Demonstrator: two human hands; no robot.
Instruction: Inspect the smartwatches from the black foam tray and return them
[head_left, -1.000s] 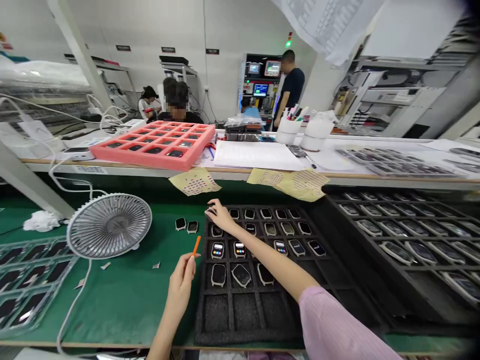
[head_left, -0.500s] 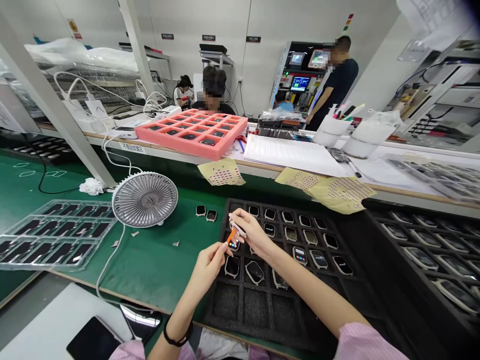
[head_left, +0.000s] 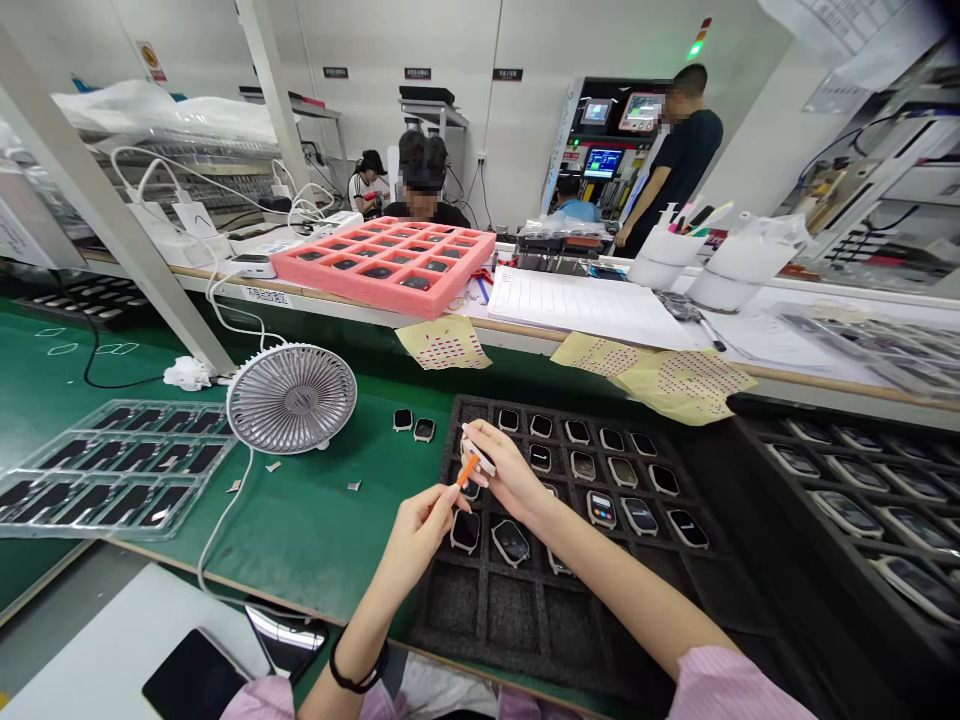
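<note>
My right hand [head_left: 508, 468] is closed on a small smartwatch body [head_left: 478, 455], holding it above the left part of a black foam tray [head_left: 480, 610]. My left hand [head_left: 421, 521] pinches a thin orange stick [head_left: 466, 469], and its tip touches the watch body. The tray's compartments hold several more watch bodies [head_left: 602, 508], some with lit screens. Two loose watch bodies [head_left: 413, 424] lie on the green mat left of the tray.
A small white fan [head_left: 291, 398] stands on the green mat [head_left: 315, 520], with a clear plastic tray [head_left: 97, 470] further left. A pink foam tray [head_left: 386, 263], papers and white cups sit on the raised shelf. More black trays [head_left: 862, 480] lie right. People work behind. A phone [head_left: 196, 680] lies near me.
My right hand lifted a watch body from the tray's far left corner and drew it toward me. My left hand brought the orange stick up to it. The view swung left.
</note>
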